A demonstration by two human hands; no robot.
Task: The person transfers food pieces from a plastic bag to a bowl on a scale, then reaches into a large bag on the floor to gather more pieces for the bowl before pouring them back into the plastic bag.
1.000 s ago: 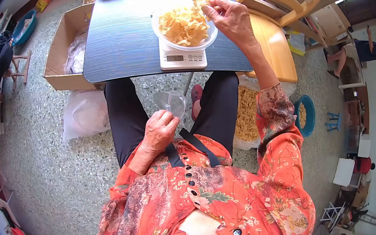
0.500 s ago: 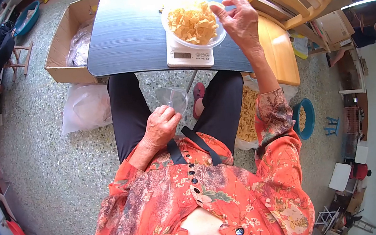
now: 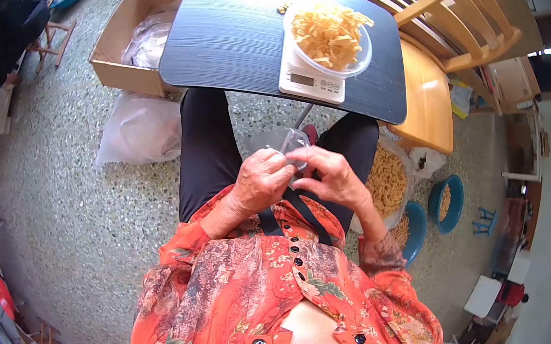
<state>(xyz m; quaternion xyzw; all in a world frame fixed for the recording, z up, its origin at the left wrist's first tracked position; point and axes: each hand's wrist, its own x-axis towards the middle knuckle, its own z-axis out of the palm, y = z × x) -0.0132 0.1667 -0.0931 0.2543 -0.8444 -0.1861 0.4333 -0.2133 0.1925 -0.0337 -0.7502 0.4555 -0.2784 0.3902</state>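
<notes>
My left hand is closed on a clear plastic bag above my lap. Beside it, my right hand has its curled fingers at the bag's edge, with the thumb a little apart; their exact grip is partly hidden. On the dark table in front stands a white digital scale carrying a clear plastic bowl. Pale yellow dried strips are heaped in the bowl, above its rim. The scale's display is too small to read.
The dark table ends just beyond my knees. A wooden chair stands at its right. On the floor are a cardboard box, a white plastic bag, a large bag of yellow pieces and blue basins.
My right hand has left the bowl's rim and come down to the plastic bag beside my left hand. The view has shifted, so the table appears further right.
</notes>
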